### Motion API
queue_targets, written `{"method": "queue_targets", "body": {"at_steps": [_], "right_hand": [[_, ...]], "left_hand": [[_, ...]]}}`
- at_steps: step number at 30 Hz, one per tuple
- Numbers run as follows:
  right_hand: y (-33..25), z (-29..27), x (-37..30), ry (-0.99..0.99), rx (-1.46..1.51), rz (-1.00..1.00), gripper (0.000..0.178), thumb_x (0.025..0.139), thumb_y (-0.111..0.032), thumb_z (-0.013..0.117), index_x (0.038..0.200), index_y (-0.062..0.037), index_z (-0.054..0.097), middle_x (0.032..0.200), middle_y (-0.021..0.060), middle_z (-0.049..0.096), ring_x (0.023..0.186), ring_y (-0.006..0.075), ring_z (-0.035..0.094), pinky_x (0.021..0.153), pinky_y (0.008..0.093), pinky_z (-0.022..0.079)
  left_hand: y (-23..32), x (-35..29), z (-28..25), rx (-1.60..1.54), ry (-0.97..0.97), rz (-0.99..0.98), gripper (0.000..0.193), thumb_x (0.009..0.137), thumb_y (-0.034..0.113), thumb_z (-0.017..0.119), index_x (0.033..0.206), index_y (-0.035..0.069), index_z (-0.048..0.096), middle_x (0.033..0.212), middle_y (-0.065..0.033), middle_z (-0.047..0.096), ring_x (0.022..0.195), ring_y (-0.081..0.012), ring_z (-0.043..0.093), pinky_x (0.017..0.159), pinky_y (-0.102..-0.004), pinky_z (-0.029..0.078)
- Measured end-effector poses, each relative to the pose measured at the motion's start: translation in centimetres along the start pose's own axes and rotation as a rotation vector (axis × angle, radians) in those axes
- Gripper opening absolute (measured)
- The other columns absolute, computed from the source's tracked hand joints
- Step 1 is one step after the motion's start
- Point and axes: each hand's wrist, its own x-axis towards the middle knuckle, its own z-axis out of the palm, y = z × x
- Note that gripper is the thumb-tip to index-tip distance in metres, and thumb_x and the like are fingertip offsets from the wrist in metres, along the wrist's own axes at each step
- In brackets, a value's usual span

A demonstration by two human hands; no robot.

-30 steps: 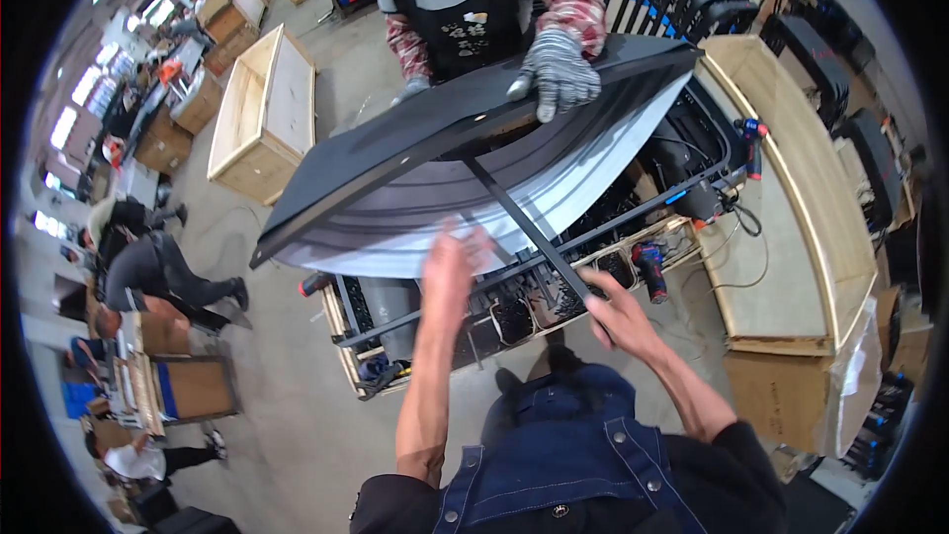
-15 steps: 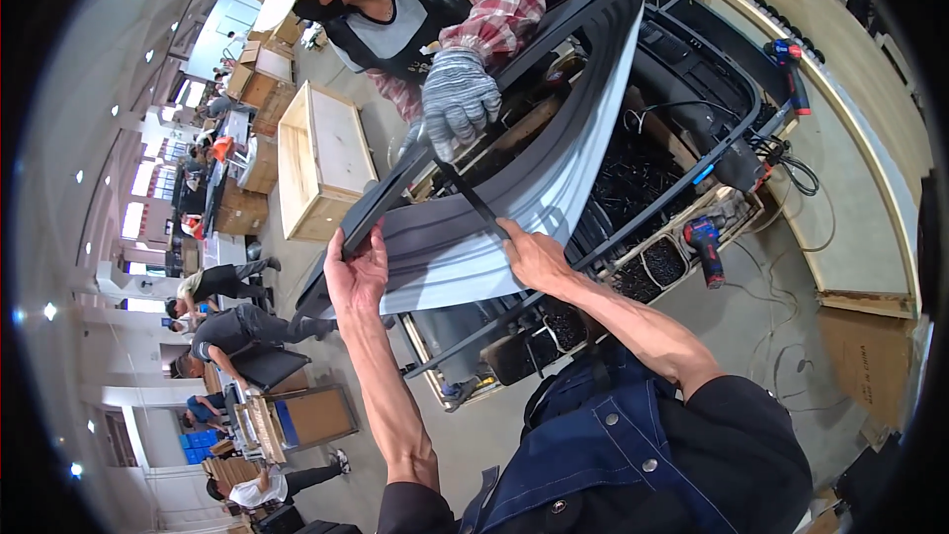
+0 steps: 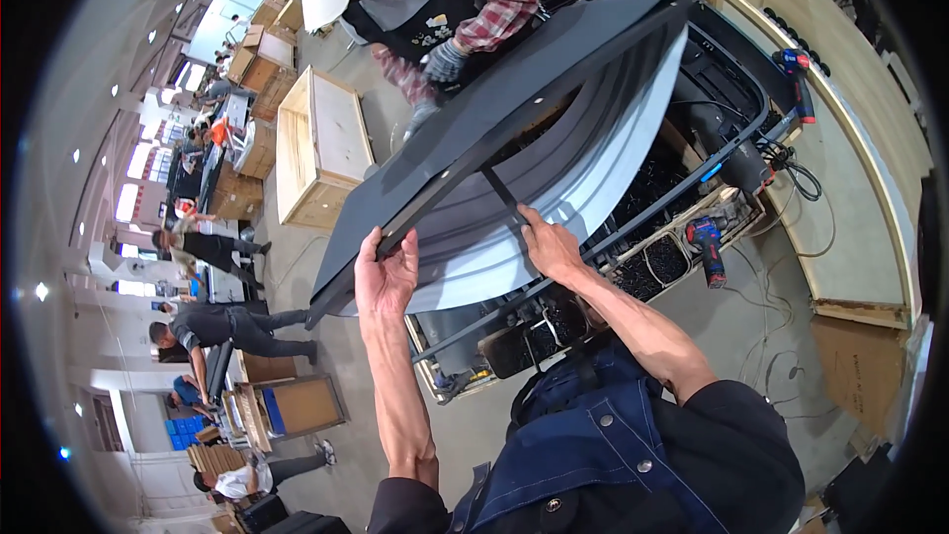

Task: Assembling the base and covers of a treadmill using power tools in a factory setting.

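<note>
A large dark panel (image 3: 465, 138) slants across the space in front of me, its broad face turned up and away. My left hand (image 3: 388, 275) grips its near left edge, thumb and fingers closed on the rim. A narrow black strip (image 3: 504, 190) runs from the panel's underside to my right hand (image 3: 552, 245), whose fingers are closed around its lower end. Below the panel curves a pale, glossy sheet (image 3: 593, 203) with dark folds or reflections. Across from me, a co-worker's grey-gloved hand (image 3: 447, 61) is near the far side of the panel.
Under the panel stands a black-framed bench (image 3: 633, 227) holding bins of small dark parts (image 3: 652, 272). Two power drills (image 3: 706, 247) hang at the right beside a curved wooden partition (image 3: 820, 188). A wooden crate (image 3: 321, 148) stands at the left; cables lie on the floor.
The panel has tilted so that more of its dark face shows, and shifted right. The co-worker's gloved hands have come off its near frame. My hands moved slightly right, keeping their hold.
</note>
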Motion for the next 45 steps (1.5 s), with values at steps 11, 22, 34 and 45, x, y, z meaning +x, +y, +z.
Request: {"method": "queue_targets", "body": {"at_steps": [11, 22, 34, 45], "right_hand": [[2.1, 1.7, 0.6, 0.019, 0.063, 0.147, 0.04, 0.101, -0.027, 0.05, 0.135, -0.0068, 0.055, 0.079, 0.0171, 0.071, 0.078, 0.0318, 0.071, 0.074, 0.0454, 0.053], [2.3, 1.1, 2.3, -0.488, 0.389, 0.285, 0.032, 0.108, -0.032, 0.046, 0.112, -0.0032, 0.061, 0.077, 0.0078, 0.07, 0.066, 0.0156, 0.066, 0.06, 0.0306, 0.049], [4.7, 1.3, 3.4, -0.456, 0.001, 0.038, 0.021, 0.098, -0.015, 0.057, 0.109, 0.0013, 0.065, 0.097, 0.017, 0.072, 0.086, 0.0254, 0.07, 0.078, 0.0381, 0.056], [15.8, -27.5, 4.2, 0.209, 1.128, 0.194, 0.024, 0.097, -0.026, 0.068, 0.115, -0.0104, 0.065, 0.093, 0.0023, 0.067, 0.085, 0.0147, 0.065, 0.077, 0.0327, 0.056]], "left_hand": [[-7.4, -1.2, -5.1, 0.028, 0.132, 0.014, 0.027, 0.094, 0.022, 0.071, 0.106, 0.0, 0.06, 0.103, -0.016, 0.066, 0.094, -0.0337, 0.069, 0.077, -0.0326, 0.065], [-10.3, -0.8, -8.5, -0.027, 0.048, -0.085, 0.037, 0.094, 0.023, 0.071, 0.119, -0.001, 0.057, 0.115, -0.0164, 0.062, 0.098, -0.0294, 0.068, 0.074, -0.0275, 0.063], [-12.6, -0.4, -9.4, -0.067, 0.089, -0.043, 0.038, 0.095, 0.026, 0.068, 0.123, 0.002, 0.056, 0.123, -0.018, 0.061, 0.103, -0.0322, 0.067, 0.07, -0.0277, 0.061], [-16.8, -0.7, -10.9, -0.161, 0.354, 0.197, 0.05, 0.102, 0.043, 0.053, 0.129, 0.001, 0.049, 0.108, -0.0193, 0.067, 0.093, -0.03, 0.071, 0.067, -0.0313, 0.06]]}}
